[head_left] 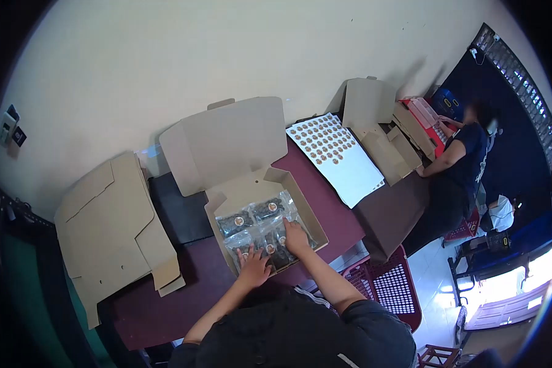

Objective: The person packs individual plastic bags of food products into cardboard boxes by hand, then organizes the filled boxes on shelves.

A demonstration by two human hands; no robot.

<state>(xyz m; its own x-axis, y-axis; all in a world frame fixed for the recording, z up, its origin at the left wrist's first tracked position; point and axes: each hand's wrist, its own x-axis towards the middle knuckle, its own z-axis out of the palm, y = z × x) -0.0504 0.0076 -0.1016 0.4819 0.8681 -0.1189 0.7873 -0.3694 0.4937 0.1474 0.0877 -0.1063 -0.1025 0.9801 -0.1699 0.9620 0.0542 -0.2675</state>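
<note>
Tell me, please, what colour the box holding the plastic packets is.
The box is plain brown, best seen in the head view.

The open box is plain brown cardboard, matt and smooth across its raised lid. In it lie bags of clear plastic, glossy and crinkled, catching light along their creases; the round labels on them look like printed paper. The flattened cardboard is matt, with cut edges and fold lines. White sticker sheets look like smooth paper. The maroon surface is smooth with a soft sheen. The wall looks painted and matt, the perforated basket plastic, the pale floor glossy.
</note>
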